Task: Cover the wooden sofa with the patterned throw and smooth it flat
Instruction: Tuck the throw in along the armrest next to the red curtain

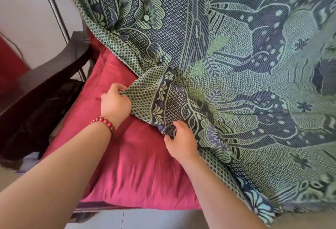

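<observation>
Gripping bunched edge of patterned throw (236,65) in left hand (115,102) and right hand (181,141) — spread 12 to 4 o'clock, short of red cushion (127,156) at 7 — liable to skew under uneven pull.

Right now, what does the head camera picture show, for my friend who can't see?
The left hand and right hand grip the bunched edge of a green patterned throw. A pink cushion lies uncovered at the left, beside the sofa's dark wooden armrest.
</observation>
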A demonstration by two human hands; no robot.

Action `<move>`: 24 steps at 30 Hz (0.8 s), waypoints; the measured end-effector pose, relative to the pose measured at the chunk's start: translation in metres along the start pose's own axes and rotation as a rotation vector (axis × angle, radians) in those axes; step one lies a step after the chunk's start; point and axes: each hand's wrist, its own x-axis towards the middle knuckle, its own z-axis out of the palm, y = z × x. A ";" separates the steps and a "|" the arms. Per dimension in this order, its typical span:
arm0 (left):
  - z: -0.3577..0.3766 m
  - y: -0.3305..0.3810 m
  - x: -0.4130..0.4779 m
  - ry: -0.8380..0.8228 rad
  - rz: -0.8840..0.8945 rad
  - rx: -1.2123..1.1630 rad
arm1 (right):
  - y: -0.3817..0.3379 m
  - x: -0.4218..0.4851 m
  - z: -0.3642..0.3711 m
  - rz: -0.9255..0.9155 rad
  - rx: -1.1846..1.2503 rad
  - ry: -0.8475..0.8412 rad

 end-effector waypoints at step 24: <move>-0.103 -0.011 -0.055 0.081 -0.068 -0.010 | -0.070 -0.070 -0.021 -0.093 0.254 0.194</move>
